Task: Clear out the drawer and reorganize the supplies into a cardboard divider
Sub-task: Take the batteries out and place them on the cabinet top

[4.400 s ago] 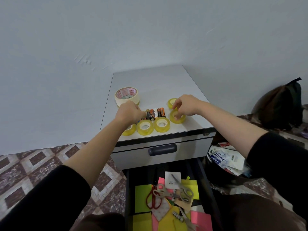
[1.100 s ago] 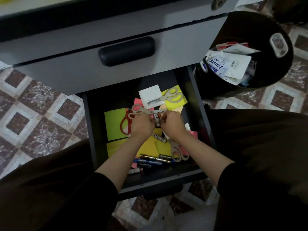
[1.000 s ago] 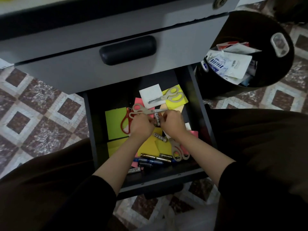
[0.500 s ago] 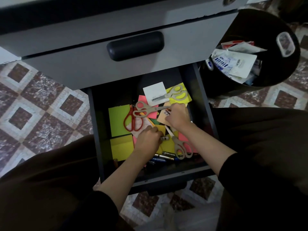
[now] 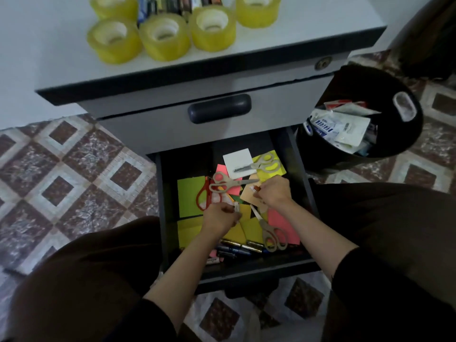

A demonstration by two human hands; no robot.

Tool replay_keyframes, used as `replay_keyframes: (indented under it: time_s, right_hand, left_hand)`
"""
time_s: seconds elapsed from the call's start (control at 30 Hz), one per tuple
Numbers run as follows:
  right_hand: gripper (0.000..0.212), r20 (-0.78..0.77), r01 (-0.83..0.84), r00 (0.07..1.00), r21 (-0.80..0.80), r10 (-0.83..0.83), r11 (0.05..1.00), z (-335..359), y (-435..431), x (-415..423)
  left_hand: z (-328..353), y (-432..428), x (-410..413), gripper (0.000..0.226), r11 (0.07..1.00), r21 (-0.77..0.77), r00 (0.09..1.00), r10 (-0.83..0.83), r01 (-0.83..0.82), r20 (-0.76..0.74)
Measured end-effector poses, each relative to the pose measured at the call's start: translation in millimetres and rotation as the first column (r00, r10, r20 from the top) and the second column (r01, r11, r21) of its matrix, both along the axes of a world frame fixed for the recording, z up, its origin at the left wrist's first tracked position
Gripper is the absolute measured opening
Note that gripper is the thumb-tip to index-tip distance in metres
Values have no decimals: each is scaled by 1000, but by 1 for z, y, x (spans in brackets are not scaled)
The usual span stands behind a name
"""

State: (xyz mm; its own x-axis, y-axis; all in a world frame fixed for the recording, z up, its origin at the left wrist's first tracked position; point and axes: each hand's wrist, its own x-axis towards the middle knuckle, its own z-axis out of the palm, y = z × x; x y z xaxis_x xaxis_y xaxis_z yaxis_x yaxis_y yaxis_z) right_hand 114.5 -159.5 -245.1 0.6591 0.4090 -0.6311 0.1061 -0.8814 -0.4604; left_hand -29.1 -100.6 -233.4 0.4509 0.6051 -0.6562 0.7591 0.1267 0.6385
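Observation:
The open lower drawer (image 5: 162, 193) holds coloured paper squares, several scissors (image 5: 229, 184) and a row of batteries (image 5: 240, 246) along its front. Inside it, my left hand (image 5: 219, 218) pinches a small battery (image 5: 237, 208) above the yellow papers. My right hand (image 5: 272, 191) grips another small battery (image 5: 255, 188) over a tan paper. Both hands are curled around their batteries. On the cabinet top (image 5: 308, 18) stand several yellow tape rolls (image 5: 164, 35) and a line of batteries (image 5: 177, 2).
A black bin (image 5: 385, 95) full of wrappers stands right of the cabinet. The upper drawer with a dark handle (image 5: 219, 108) is closed. Patterned floor tiles (image 5: 74, 169) spread to the left. My dark-clothed knees flank the drawer.
My hands left the cabinet top and went down into the drawer. They separated over the last half second, each lifting a battery. The view tilted up, showing the tape rolls again.

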Motion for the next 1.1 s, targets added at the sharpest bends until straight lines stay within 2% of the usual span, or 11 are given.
replay_keyframes:
  time_s: [0.07,0.2,0.33,0.4,0.5,0.63,0.83,1.1]
  right_hand:
    - [32,-35,52,998,59,-50,997,12,-2,5]
    - [26,-144,135,984,223,-105,965,55,-3,12]
    - [25,-287,297,938,370,-196,880,96,-9,8]
    - [14,-344,321,921,404,-183,857,115,-15,6]
    - [28,-406,340,901,446,-152,828,138,-26,4]
    - [35,-473,392,872,515,-128,763,165,-33,0]
    - [21,-472,373,878,570,-79,732,208,-29,1]
    - [26,-385,299,922,648,-38,700,266,-14,21]
  left_hand:
    - [15,1,-1,30,999,-31,999,40,-40,18]
    - [47,4,1,26,997,-33,994,68,-65,87]
    - [81,5,5,20,986,-94,969,153,-137,195]
    - [98,3,7,21,987,-98,955,152,-131,255]
    - [125,1,7,24,994,-55,942,111,-98,317]
    - [156,1,6,26,998,8,926,59,-66,372]
    - [201,4,10,28,999,12,908,29,-38,418]
    - [253,19,27,28,993,95,862,11,-69,507]
